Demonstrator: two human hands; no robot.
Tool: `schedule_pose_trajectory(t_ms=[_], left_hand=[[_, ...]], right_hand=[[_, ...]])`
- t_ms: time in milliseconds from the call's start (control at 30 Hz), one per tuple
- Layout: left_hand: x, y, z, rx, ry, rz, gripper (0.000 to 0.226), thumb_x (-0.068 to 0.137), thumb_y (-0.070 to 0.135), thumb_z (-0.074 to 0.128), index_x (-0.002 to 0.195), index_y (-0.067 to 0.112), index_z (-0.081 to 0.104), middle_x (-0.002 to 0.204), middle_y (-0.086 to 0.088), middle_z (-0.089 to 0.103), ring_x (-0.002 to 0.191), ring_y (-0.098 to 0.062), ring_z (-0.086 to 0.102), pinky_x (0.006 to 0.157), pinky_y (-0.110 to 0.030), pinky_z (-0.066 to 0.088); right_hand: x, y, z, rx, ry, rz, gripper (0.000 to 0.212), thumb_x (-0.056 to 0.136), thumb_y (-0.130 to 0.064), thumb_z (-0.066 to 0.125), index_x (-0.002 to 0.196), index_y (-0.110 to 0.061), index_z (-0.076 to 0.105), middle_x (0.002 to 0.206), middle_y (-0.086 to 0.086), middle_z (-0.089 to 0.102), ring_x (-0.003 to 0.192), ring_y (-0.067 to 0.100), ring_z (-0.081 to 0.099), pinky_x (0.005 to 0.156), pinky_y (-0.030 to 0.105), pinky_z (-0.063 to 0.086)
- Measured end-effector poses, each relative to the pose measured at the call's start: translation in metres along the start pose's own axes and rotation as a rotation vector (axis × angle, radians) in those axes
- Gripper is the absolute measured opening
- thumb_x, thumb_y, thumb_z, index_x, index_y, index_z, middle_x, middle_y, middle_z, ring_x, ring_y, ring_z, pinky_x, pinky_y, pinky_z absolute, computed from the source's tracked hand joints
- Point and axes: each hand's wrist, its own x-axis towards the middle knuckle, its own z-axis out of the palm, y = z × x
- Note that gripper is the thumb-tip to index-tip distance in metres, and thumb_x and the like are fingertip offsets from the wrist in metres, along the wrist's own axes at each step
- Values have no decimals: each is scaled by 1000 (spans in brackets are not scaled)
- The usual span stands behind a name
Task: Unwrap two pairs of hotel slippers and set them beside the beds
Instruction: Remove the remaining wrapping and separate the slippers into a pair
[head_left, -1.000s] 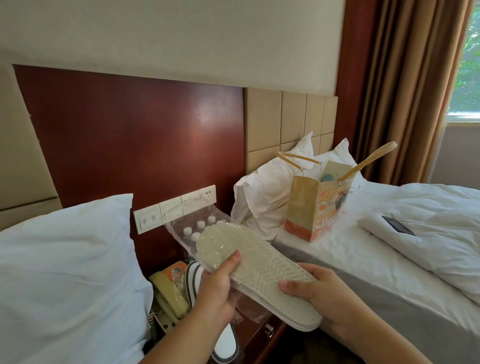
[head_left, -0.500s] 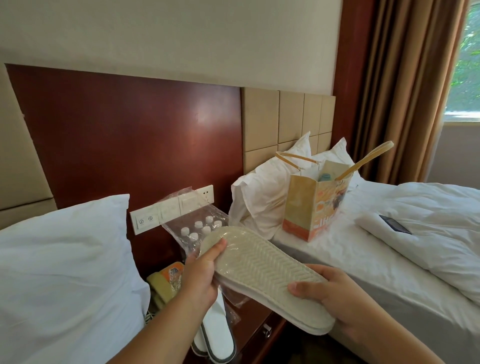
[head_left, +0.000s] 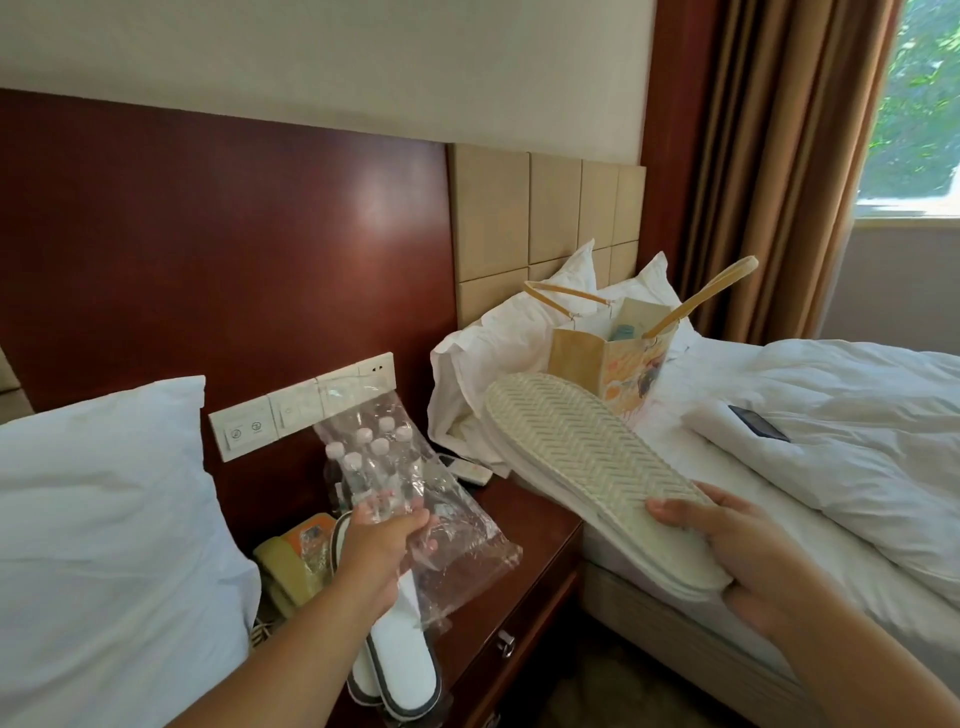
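Now my right hand (head_left: 753, 561) grips the unwrapped pair of slippers (head_left: 587, 457) by the heel end, soles up and stacked, in the air between the tabletop (head_left: 524, 566) and the right-hand bed (head_left: 857, 415), while my left hand (head_left: 384, 540) pinches the empty clear wrapper (head_left: 457, 530) just above the tabletop. I judge it best to drop the wrapper on the tabletop, away from the water bottles (head_left: 363, 457), then part the slippers, turn them soles down and set them side by side on the floor (head_left: 587, 691) beside the bed. The second pair (head_left: 405, 665) lies at the tabletop's front edge, so I should not nudge it
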Motion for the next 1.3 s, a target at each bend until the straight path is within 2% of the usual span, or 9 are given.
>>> schedule_pose_trajectory(t_ms=[133, 233, 467, 600, 733, 900, 1033, 1167, 1300], left_hand=[[18, -26, 12, 124, -87, -76, 90, 77, -2, 78, 147, 20, 28, 95, -8, 78, 84, -24, 75, 91, -50, 54], [35, -44, 18, 172, -110, -137, 92, 77, 0, 79, 149, 21, 26, 104, -13, 75, 83, -25, 74, 69, -39, 60], [88, -98, 33, 338, -119, -265, 84, 75, 1, 80, 144, 18, 36, 90, -12, 78, 82, -26, 76, 82, -46, 58], [118, -125, 43, 403, -132, -317, 85, 74, 1, 81, 144, 17, 34, 86, -10, 78, 82, -25, 76, 93, -52, 52], [137, -139, 54, 362, -145, -376, 102, 62, 15, 90, 145, 15, 31, 97, -12, 77, 84, -22, 76, 57, -33, 57], [161, -142, 61, 320, -141, -392, 133, 36, 41, 96, 147, 18, 27, 124, -15, 64, 104, -31, 68, 87, -52, 56], [173, -137, 58, 385, -67, -373, 163, 32, 54, 93, 153, 33, -15, 161, -13, 22, 135, -37, 42, 105, -55, 42], [168, -124, 51, 522, 15, -248, 146, 50, 58, 88, 152, 36, -14, 163, -7, 16, 143, -32, 30, 113, -54, 28], [146, -100, 54, 570, -32, -73, 88, 75, 51, 76, 149, 27, 35, 152, -3, 40, 134, -25, 43, 99, -39, 40]], right_hand=[[10, 12, -5, -9, 42, 25, 48, 52, -21, 90, 99, -16, 77, 105, 11, 76, 93, 31, 73, 68, 36, 59], [17, 20, -12, 8, 79, 46, 45, 55, -21, 88, 98, -16, 77, 101, 10, 77, 87, 30, 74, 62, 35, 60], [42, 39, -35, 68, 145, 99, 40, 64, -17, 83, 103, -17, 74, 98, 9, 78, 82, 29, 75, 53, 34, 59], [61, 58, -49, 33, 179, 127, 44, 62, -23, 86, 105, -22, 74, 102, 6, 77, 90, 29, 74, 78, 46, 59], [77, 69, -60, -8, 173, 177, 48, 60, -24, 88, 107, -22, 74, 101, 6, 77, 90, 29, 74, 81, 45, 58], [94, 77, -66, -39, 201, 182, 43, 56, -23, 89, 98, -24, 78, 97, 6, 78, 86, 28, 75, 81, 44, 57], [102, 83, -61, -31, 197, 190, 40, 57, -24, 89, 96, -25, 78, 97, 6, 78, 87, 28, 75, 82, 45, 57], [104, 87, -43, -2, 152, 189, 32, 64, -22, 86, 96, -25, 78, 99, 7, 78, 88, 29, 75, 76, 40, 56], [102, 86, -12, 19, 152, 150, 41, 71, -21, 85, 109, -26, 72, 102, 3, 77, 90, 26, 74, 80, 44, 58]])
